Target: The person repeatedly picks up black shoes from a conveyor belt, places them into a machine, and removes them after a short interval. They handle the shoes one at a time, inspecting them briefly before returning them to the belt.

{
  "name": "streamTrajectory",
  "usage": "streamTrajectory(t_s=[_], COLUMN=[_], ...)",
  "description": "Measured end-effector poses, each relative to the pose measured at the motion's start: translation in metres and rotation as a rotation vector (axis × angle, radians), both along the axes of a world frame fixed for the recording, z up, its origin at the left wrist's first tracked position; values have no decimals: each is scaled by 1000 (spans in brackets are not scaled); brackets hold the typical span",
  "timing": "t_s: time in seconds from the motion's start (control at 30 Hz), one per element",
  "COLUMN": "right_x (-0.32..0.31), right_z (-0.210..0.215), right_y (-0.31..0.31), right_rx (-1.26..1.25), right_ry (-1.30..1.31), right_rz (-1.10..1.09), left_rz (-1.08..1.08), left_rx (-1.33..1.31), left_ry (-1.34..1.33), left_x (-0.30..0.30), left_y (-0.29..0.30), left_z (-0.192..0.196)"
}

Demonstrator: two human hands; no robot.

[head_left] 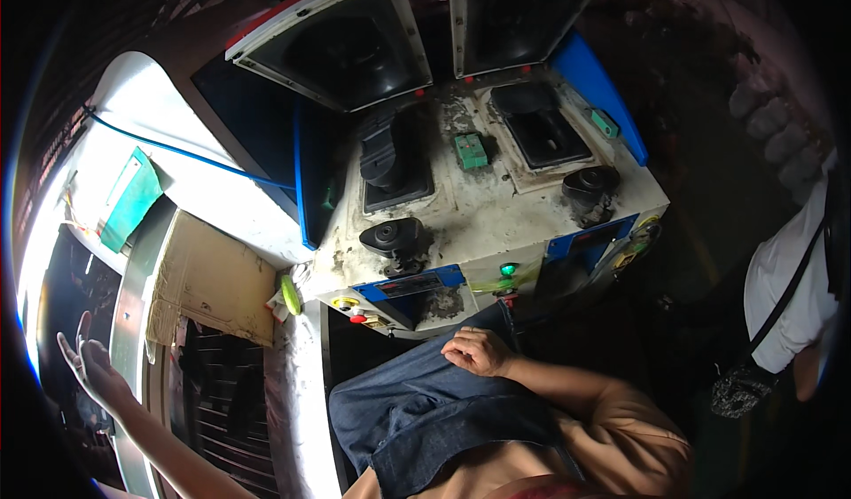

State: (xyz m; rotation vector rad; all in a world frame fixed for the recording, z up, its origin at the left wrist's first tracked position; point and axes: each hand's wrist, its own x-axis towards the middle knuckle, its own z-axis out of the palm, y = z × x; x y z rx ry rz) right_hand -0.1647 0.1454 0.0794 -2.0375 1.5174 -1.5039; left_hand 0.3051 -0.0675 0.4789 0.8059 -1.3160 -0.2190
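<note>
My left hand [91,368] is stretched far out to the lower left, palm up with fingers spread, holding nothing, beside a metal rail [133,322]. My right hand [477,351] rests with curled fingers on a piece of blue denim fabric [417,410] that lies over my lap. Just beyond it stands a dirty white machine [496,206] with two black moulded seats [394,158] [541,131], black knobs [394,236] [591,183], and a front panel with a green lit button [508,269], a red button [358,319] and a yellow one [344,303].
Two hinged lids [341,42] [519,11] stand open at the back of the machine. A flattened cardboard sheet [213,282] and a green bag [131,199] lie at left. A blue cable [177,152] crosses the white surface. Another person in a white shirt [789,277] stands at right.
</note>
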Motion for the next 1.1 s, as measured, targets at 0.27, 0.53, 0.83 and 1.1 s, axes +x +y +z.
streamTrajectory(t_s=[0.27, 0.53, 0.83, 1.1], right_x=[-1, 1, 6, 22], right_z=[-1, 0, -1, 4], right_y=[-1, 0, -8, -13], right_rx=[-31, -21, 82, 173], right_ry=[-4, -22, 66, 162], right_rz=[-1, -6, -38, 42], left_rz=[-32, -121, -457, -197], left_rx=[-18, 34, -279, -811], left_ry=[0, -128, -817, -390], left_x=[-4, -40, -181, -173], left_y=[-1, 15, 117, 192], left_z=[-4, -19, -104, -116])
